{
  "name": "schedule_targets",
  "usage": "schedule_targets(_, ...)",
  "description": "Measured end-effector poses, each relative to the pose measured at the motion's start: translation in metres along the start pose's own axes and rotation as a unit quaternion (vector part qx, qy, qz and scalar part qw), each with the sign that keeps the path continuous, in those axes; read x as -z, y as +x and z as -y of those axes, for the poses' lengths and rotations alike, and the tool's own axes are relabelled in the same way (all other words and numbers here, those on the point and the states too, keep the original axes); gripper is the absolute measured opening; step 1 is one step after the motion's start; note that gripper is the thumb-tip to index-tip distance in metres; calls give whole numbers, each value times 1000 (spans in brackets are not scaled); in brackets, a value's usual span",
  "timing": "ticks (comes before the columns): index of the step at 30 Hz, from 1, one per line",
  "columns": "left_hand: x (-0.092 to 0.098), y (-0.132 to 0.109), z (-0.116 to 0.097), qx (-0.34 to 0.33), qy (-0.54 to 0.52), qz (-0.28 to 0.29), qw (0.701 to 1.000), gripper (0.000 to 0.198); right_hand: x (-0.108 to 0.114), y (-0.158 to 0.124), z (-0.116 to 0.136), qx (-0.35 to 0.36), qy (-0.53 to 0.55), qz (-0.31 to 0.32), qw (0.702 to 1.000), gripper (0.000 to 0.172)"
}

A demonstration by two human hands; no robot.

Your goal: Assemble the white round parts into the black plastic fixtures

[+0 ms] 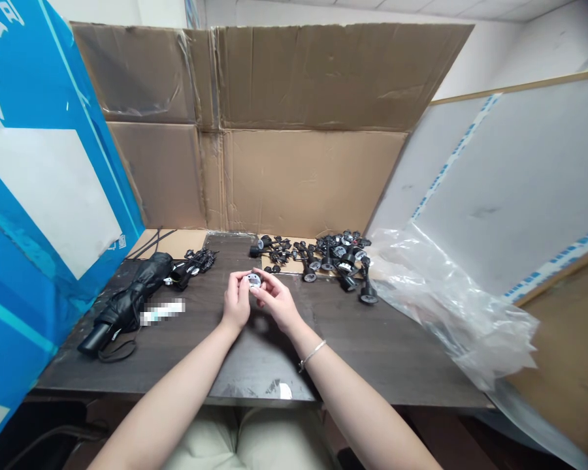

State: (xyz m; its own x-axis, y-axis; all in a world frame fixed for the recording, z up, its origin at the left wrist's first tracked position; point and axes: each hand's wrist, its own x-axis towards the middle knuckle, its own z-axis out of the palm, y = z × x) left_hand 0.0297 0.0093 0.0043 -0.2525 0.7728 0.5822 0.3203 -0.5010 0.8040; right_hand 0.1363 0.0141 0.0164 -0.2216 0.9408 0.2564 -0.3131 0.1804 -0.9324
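Round part [254, 280] partly hidden by fingers [273, 301]. 2 forearms [176, 397] cut by bottom edge. White strip [164, 311] pixelated. Heaped black pieces [327, 260] too small to tell apart.

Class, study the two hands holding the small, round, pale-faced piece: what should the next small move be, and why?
Probably a slight turn of the small, round, pale-faced piece by the right hand while the left hand steadies it. Both hands hold it above the dark wood-grain tabletop and partly cover its rim, so turning may expose more of it.
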Motion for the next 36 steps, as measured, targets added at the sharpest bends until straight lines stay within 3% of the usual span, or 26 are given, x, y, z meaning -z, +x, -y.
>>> schedule_targets(8,-3,-4,-3,17,-31,46,998,20,8,1,0,33,-48,-41,997,42)
schedule_targets(11,-2,-4,-5,22,-17,65,998,21,11,1,-1,19,-75,-24,997,45)
schedule_targets(16,0,-1,-5,8,12,91,996,31,12,3,2,-43,-18,3,999,50)
schedule_targets(20,1,0,-5,-17,32,79,996,33,12,4,3,-49,6,2,999,44)
schedule_targets(26,3,0,-10,-76,61,130,987,35,14,4,6,-40,-10,14,999,36)
schedule_targets(36,5,-2,-9,-77,55,146,985,34,18,4,10,-60,-18,50,997,32)
